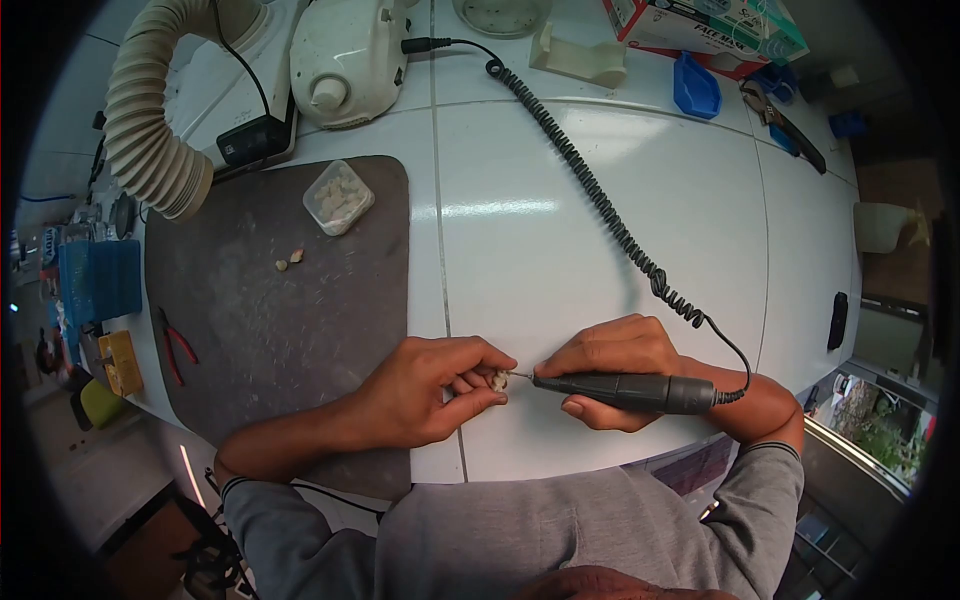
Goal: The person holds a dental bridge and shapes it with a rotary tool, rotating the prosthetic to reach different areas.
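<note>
My right hand point(612, 365) is wrapped round a black rotary handpiece point(630, 391), held level with its thin metal bit pointing left. A coiled black cord runs from its rear end to the white control box point(345, 60). My left hand point(440, 388) pinches a small, pale, irregular piece point(499, 380) between thumb and fingers, which partly hide it. The bit's tip is right at this piece. Both hands are over the white tabletop near its front edge, the left one just beyond the dark mat point(290, 300).
On the mat are a clear tub point(339, 198) of pale pieces, two loose bits point(288, 261) and red-handled pliers point(177, 346). A ribbed hose point(150, 110) hangs over the back left. Blue trays point(697, 86) and a face mask box point(705, 35) stand at the back right.
</note>
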Available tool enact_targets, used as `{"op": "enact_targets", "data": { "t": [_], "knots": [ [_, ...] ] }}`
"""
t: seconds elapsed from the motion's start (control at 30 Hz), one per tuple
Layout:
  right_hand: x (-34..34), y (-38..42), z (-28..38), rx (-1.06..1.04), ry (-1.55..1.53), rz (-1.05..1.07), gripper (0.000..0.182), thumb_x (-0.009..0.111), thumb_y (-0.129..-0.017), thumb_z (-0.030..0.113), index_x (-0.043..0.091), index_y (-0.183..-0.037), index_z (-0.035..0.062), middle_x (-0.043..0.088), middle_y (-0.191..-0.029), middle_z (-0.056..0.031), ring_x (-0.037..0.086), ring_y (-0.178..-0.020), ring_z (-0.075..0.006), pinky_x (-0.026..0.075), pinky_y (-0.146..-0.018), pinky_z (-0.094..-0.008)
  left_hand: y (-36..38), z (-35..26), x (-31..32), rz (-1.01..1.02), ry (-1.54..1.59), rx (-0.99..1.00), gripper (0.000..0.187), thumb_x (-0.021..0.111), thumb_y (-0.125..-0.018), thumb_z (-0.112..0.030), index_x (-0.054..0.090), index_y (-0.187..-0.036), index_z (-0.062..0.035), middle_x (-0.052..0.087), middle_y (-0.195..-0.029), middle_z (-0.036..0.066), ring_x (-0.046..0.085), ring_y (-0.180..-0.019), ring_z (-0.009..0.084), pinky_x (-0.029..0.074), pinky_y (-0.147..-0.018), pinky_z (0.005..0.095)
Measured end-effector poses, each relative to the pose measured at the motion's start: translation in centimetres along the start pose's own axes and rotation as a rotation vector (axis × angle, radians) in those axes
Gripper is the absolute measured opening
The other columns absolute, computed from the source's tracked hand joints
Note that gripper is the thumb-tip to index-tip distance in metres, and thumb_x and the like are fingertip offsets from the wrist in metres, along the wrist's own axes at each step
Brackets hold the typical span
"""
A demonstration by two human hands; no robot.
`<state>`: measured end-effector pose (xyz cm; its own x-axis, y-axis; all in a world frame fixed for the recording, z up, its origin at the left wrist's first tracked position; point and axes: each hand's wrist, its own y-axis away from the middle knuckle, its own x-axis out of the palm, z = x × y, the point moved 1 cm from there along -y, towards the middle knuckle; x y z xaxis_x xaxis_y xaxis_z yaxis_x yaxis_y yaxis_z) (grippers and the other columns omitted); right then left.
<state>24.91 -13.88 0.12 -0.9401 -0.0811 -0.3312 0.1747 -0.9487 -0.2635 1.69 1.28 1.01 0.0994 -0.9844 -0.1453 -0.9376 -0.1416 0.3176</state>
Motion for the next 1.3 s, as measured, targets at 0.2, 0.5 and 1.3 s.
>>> {"op": "enact_targets", "data": {
  "t": [0.2,0.5,1.3],
  "knots": [
    [-0.03,0.22,-0.20,0.005,-0.010,0.001,0.029,0.075,-0.089,0.015,0.077,-0.110,-0.0040,0.078,-0.083,-0.0154,0.078,-0.067,-0.0239,0.064,-0.061,-0.0323,-0.01,-0.05,-0.10,0.001,0.001,-0.005,0.032,0.080,-0.096,-0.005,0.071,-0.126,0.0028,0.080,-0.103,0.013,0.079,-0.097,0.0161,0.065,-0.085,0.0263],
    [0.16,-0.11,-0.09,-0.044,-0.009,-0.004,0.029,0.077,-0.088,0.014,0.076,-0.110,-0.0047,0.078,-0.083,-0.0160,0.079,-0.068,-0.0252,0.064,-0.061,-0.0322,-0.10,0.00,-0.14,-0.012,0.008,0.051,0.031,0.079,-0.098,-0.010,0.068,-0.122,0.0061,0.079,-0.102,0.016,0.081,-0.094,0.0198,0.067,-0.082,0.0292],
    [0.18,0.11,-0.18,-0.069,-0.007,0.000,0.028,0.078,-0.088,0.015,0.076,-0.109,-0.0040,0.078,-0.082,-0.0156,0.078,-0.066,-0.0244,0.064,-0.060,-0.0321,-0.04,0.03,-0.12,-0.010,0.011,0.042,0.032,0.080,-0.097,-0.011,0.068,-0.121,0.0070,0.079,-0.101,0.018,0.081,-0.092,0.0206,0.067,-0.083,0.0296]
  ]
}}
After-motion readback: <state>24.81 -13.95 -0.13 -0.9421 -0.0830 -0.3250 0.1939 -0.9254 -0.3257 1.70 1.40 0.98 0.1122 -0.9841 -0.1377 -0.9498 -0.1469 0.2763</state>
